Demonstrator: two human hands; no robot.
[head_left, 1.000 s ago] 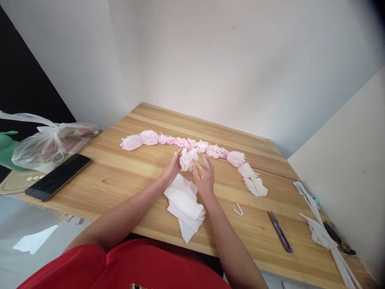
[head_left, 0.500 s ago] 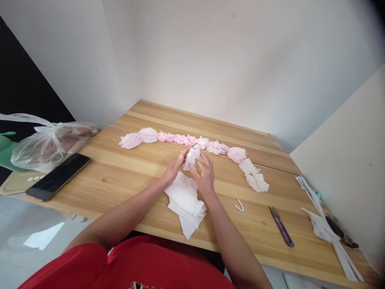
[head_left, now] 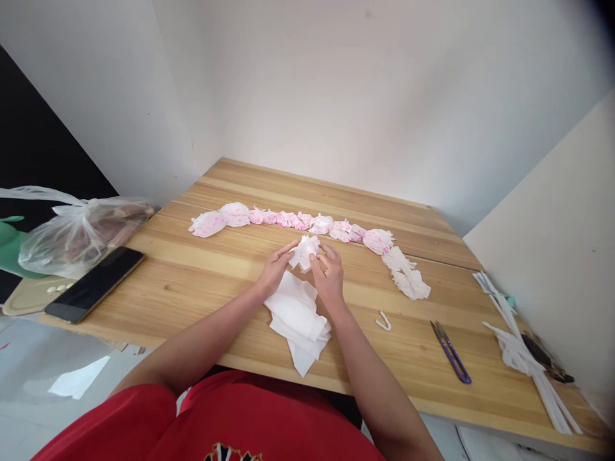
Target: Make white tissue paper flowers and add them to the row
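Between my hands is a gathered white tissue paper flower (head_left: 304,253), its edges fanned out. My left hand (head_left: 275,270) pinches its left side. My right hand (head_left: 328,274) grips the right side, with thumb and fingers at the edge. Just below, a loose stack of white tissue sheets (head_left: 298,317) lies on the wooden table (head_left: 192,269). Beyond my hands a curved row of crumpled paper flowers (head_left: 293,220) stretches across the table, pink-speckled for the most part and plain white at the right end.
Purple-handled thread snips (head_left: 450,353) and a bent white strip (head_left: 383,321) lie to the right. White strips (head_left: 521,358) and a dark tool (head_left: 542,358) are at the right edge. On the left are a phone (head_left: 95,285) and a tied plastic bag (head_left: 81,237).
The white paper between my hands has spread from a narrow, upright bunch into a wider fan shape. My hands stay in nearly the same place, and the view has shifted slightly.
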